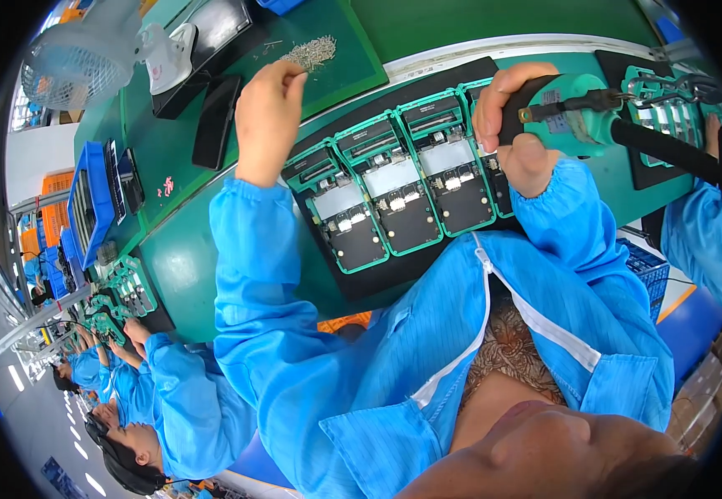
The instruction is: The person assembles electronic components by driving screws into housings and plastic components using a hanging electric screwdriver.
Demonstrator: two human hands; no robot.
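My left hand point(269, 116) is closed in a pinch beside a pile of small silvery screws point(311, 53) on a green mat. Whatever its fingertips may hold is hidden. My right hand point(515, 116) grips a green and black electric screwdriver point(575, 115), with a dark cable running from it towards the right. Between and below my hands, several green-framed device housings point(400, 198) stand in a row on a black pad point(361, 285). White and metallic parts show inside each housing. The right hand partly covers the housing at the row's right end.
A flat black case point(215, 123) lies left of my left hand, near a white fan point(82, 66). A blue tray point(91, 204) stands farther left. More green housings point(664, 116) lie at the far right. Co-workers in blue sleeves point(199, 391) sit along the bench.
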